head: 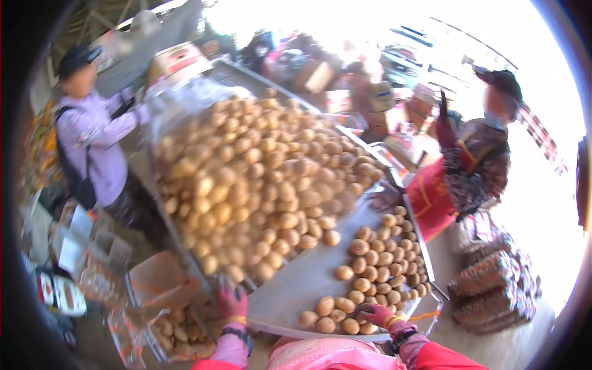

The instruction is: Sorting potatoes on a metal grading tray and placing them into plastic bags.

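A large heap of potatoes (pixel 259 171) covers much of a metal sorting table (pixel 296 286). A smaller group of potatoes (pixel 379 259) lies along its right side. My left hand (pixel 231 298), in a pink glove with dark fingertips, is at the table's near left edge beside the heap; whether it touches a potato is unclear. My right hand (pixel 377 314), gloved alike, rests at the near potatoes of the smaller group, fingers over them. Its grip is partly hidden.
A person in lilac (pixel 99 148) stands at left. Another in a red apron (pixel 432 199) has a gloved hand on the table's right side. Filled sacks (pixel 495 282) are stacked at right. A crate of potatoes (pixel 178 330) and an orange-lined crate (pixel 157 280) sit at lower left. Cartons stand behind.
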The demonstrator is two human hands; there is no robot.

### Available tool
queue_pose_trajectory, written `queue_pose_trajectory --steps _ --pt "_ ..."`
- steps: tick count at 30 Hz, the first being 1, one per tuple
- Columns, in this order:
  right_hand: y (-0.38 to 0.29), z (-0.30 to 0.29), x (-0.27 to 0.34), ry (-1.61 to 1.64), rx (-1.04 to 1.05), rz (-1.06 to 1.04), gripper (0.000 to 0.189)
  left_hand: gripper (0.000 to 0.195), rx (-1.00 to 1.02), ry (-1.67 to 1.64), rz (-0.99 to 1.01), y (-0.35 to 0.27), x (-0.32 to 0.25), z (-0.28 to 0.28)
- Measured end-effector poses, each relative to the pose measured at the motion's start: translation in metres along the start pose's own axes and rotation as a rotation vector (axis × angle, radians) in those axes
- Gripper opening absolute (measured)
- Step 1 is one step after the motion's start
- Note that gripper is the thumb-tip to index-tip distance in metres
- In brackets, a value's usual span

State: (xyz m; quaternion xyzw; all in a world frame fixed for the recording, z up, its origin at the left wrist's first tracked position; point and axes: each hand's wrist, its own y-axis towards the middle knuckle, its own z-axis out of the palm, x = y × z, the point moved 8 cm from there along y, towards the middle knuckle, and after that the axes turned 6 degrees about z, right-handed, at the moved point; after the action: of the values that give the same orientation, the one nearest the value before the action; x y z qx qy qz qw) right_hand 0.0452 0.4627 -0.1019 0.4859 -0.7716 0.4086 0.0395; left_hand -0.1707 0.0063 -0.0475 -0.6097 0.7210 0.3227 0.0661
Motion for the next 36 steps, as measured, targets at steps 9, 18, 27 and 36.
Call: queue_pose_trajectory --steps 9,18,27,36 --pt "-0.015 -0.009 0.004 0.069 -0.017 0.006 0.05 0.057 -0.004 0.037 0.063 0.0 -0.016 0.003" --pt "-0.005 -0.013 0.019 0.166 0.066 -0.042 0.052 0.059 0.01 0.082 0.0 0.004 0.003 -0.004" --pt "0.013 -0.028 0.026 0.215 0.219 0.007 0.038 0.057 0.037 0.078 -0.095 0.003 -0.003 -0.005" --pt "0.069 -0.066 0.192 -0.238 0.015 -0.509 0.05 0.059 0.106 0.088 -0.2 -0.002 0.003 -0.005"
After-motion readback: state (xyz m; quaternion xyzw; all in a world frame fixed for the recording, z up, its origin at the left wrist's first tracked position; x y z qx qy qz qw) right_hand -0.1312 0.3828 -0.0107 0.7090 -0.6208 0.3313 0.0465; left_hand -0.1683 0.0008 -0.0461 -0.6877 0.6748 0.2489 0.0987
